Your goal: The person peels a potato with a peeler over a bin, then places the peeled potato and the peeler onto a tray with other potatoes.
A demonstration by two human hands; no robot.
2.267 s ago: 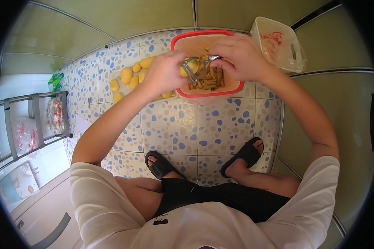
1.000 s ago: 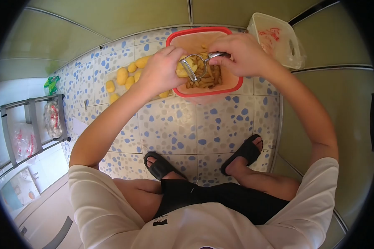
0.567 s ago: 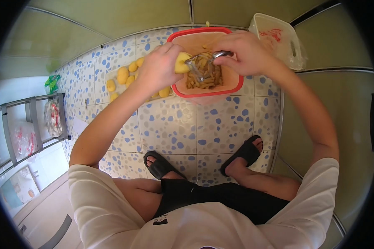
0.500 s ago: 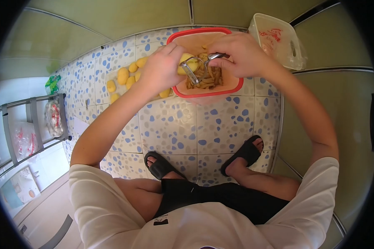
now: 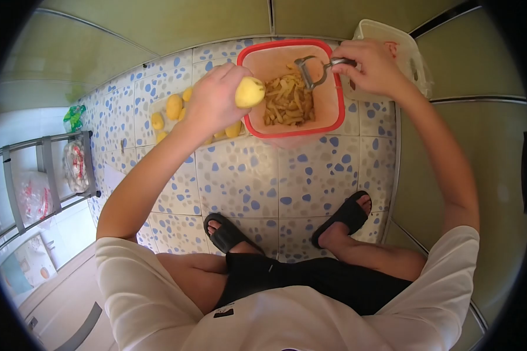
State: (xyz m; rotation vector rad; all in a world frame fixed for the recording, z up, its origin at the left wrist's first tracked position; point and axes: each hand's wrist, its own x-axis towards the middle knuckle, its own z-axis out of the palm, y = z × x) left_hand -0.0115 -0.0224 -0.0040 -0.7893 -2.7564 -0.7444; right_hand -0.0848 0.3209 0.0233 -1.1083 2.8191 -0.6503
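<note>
My left hand (image 5: 218, 96) is closed around a potato (image 5: 250, 93), whose pale yellow end with a few brown patches sticks out beside the bin's left rim. In my right hand (image 5: 370, 65) is a metal peeler (image 5: 314, 71), gripped by its handle, its blade head over the bin and apart from the potato. Below both hands stands a bin with a red rim (image 5: 293, 136), and many potato peels (image 5: 288, 100) lie in it. Peeled potatoes (image 5: 174, 107) rest in a clear tray to the left, partly hidden by my left hand and forearm.
A white plastic basket (image 5: 416, 64) stands right of the bin, against the cabinets. On the left is a grey metal rack (image 5: 47, 175) with plastic bags, and a green packet (image 5: 74, 119) lies near it. My feet in black sandals (image 5: 231, 234) are on the spotted tile floor.
The peeler has come off the potato and moved right and up with my right hand. My left hand has shifted slightly left, turning the potato's end into view.
</note>
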